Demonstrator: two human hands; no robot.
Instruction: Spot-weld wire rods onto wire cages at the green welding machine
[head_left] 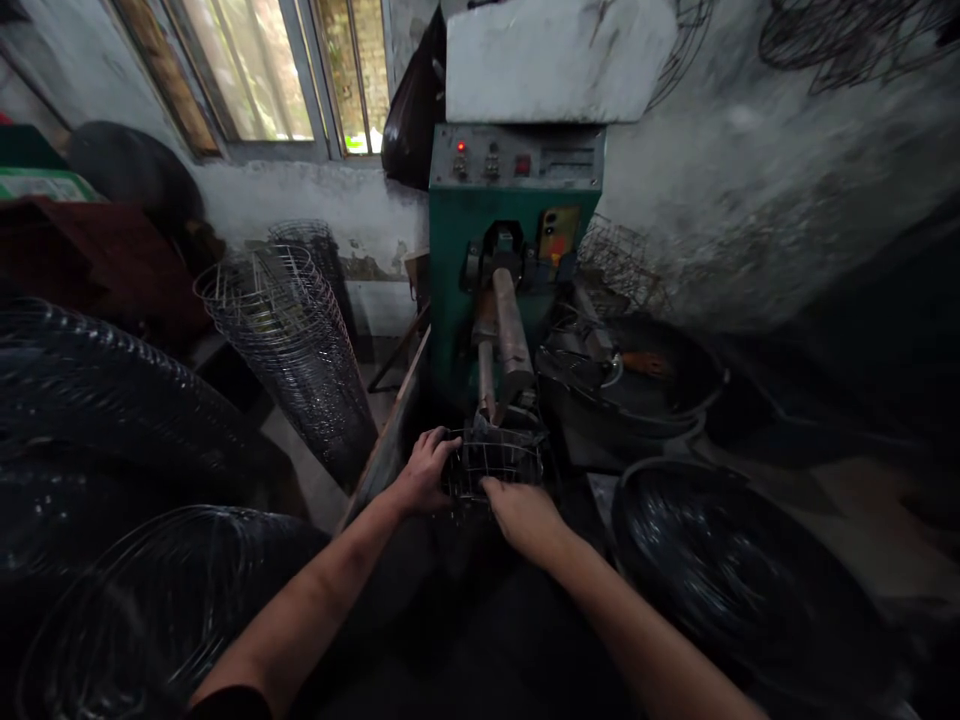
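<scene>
Between my hands is a small wire basket (504, 455) of thin metal rods, held at the front end of the spot welder's arms (512, 330). My left hand (429, 472) grips the basket's left side, thumb on the wire and fingers curled around it. At the near edge my right hand (523, 515) pinches a wire between thumb and fingers. The green spot welder (457, 250) stands straight ahead, with a red light lit on its panel. Darkness hides the basket's lower part and exactly where it meets the electrodes.
Tall stacks of wire baskets (300, 340) stand at left beside a board. Round wire rings (202, 560) lie at lower left. On the right are a black tub (660, 400) holding an orange-brown item and a coil of dark wire (697, 540). A phone (559, 235) is propped on the welder.
</scene>
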